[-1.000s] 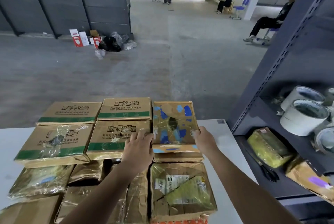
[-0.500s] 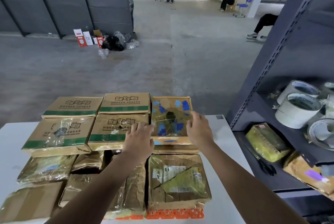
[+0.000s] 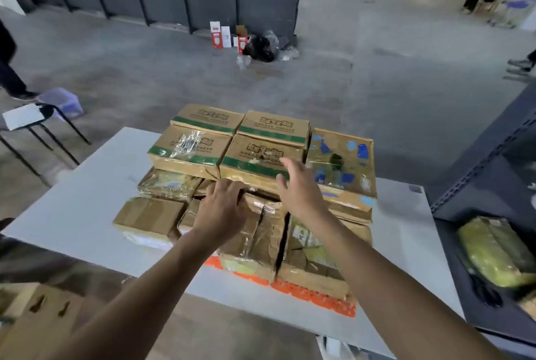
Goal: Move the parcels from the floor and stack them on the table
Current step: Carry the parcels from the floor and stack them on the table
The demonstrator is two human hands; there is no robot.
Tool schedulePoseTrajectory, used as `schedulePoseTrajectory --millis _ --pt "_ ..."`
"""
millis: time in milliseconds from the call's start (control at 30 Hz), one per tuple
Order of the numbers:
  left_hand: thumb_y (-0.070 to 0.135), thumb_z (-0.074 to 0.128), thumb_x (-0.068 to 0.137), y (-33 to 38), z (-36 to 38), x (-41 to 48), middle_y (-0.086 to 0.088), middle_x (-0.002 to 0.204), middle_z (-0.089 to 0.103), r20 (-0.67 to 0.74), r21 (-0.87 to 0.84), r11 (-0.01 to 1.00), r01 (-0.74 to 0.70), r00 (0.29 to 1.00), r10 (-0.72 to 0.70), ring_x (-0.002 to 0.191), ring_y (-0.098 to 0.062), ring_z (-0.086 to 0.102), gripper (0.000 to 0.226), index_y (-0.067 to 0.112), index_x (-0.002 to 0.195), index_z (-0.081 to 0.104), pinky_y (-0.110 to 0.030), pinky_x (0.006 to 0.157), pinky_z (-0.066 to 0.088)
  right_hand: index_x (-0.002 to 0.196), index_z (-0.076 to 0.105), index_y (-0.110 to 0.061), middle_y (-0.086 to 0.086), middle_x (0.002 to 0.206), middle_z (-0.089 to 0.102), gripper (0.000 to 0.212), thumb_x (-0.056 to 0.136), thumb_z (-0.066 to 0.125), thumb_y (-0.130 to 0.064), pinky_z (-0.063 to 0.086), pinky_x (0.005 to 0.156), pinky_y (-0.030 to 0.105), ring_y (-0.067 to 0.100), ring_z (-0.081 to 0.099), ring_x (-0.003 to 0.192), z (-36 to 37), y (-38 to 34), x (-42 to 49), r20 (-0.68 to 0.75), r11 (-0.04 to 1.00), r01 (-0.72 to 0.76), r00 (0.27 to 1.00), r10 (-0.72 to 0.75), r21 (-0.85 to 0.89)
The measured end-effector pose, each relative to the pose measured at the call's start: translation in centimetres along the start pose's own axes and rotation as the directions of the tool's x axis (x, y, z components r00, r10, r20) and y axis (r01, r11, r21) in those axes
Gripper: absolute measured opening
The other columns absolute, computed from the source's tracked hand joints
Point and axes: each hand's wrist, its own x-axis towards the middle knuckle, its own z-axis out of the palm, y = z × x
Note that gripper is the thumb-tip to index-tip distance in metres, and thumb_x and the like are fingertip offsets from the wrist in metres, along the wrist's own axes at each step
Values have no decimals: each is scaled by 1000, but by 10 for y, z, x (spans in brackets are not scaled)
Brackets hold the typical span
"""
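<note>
**Both hands over the stack of parcels**

A pile of brown parcels (image 3: 261,191) sits in the middle of the white surface (image 3: 87,208), reaching from near its front edge to its far edge. The top layer has four boxes with green stripes (image 3: 191,150). Just beside them, toward the right edge, lies a box with blue spots (image 3: 345,165), on top of another parcel.

The left hand (image 3: 223,208) lies flat with its fingers curled over the edge of a wrinkled parcel (image 3: 255,240) in the lower layer. It is not gripping anything. The right hand (image 3: 298,188) is open with its fingers spread, above the spot where a green-striped box and the blue-spotted box meet. It holds nothing.

Orange tape (image 3: 313,293) shows under the parcels at the front edge.
</note>
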Motion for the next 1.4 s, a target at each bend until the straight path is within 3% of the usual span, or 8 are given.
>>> schedulePoseTrajectory --millis 67,233,367,500,833,933,1233,1400 --pt "24 51 90 -25 -13 -20 -9 137 44 -4 -21 999 46 999 -46 127 -30 37 45 16 133 47 -45 103 37 142 41 -17 7 141 46 44 100 47 -24 47 91 33 24 56 116 13 -26 -8 24 999 52 998 -52 1" --pt "16 58 86 -95 -55 -87 -13 134 48 -110 -10 992 125 986 -125 126 -36 39 48 13 133 50 -44 104 36 142 41 -22 5 137 50 44 100 47 -30 50 86 34 22 57 113 56 -111 -40 103 992 125 987 -127 21" --pt "20 60 85 -171 -92 -159 -14 134 47 -126 -34 974 223 966 -225 125 -36 41 48 13 131 50 -45 104 37 143 40 -24 8 135 51 45 99 46 -33 45 82 35 28 57 110 113 -190 -80 260 984 176 952 -163 -26" --pt "26 54 85 -238 -127 -236 -14 134 44 -119 -85 932 352 925 -361 125 -36 39 50 15 133 49 -42 104 35 139 44 -15 16 135 51 44 97 51 -27 41 97 36 32 50 123 176 -261 -131 385 981 168 903 -192 95" --pt "20 54 88 -375 -194 -391 -19 129 49 -220 -178 771 611 739 -637 122 -38 42 41 5 127 53 -42 100 34 142 41 -23 8 141 47 47 97 48 -32 39 101 35 28 48 126 301 -437 -209 600 907 386 690 -404 167" --pt "18 58 88 -410 -202 -411 -15 139 41 -197 -191 697 692 668 -717 127 -34 38 51 13 137 44 -37 103 31 143 40 -24 5 144 45 46 98 45 -33 38 100 35 28 46 127 335 -469 -211 647 888 431 634 -423 159" --pt "24 53 92 -542 -211 -410 -8 141 37 -140 -192 491 850 472 -870 130 -28 35 52 20 141 37 -36 104 34 143 39 -22 6 140 43 46 98 43 -32 38 85 31 27 49 119 489 -544 -154 765 880 447 506 -398 162" --pt "24 52 94 -617 -211 -372 -7 141 37 -73 -183 393 901 386 -920 132 -26 33 48 20 139 39 -35 105 33 141 41 -23 10 138 48 48 95 43 -36 44 98 40 31 52 118 579 -570 -102 836 910 396 451 -311 125"
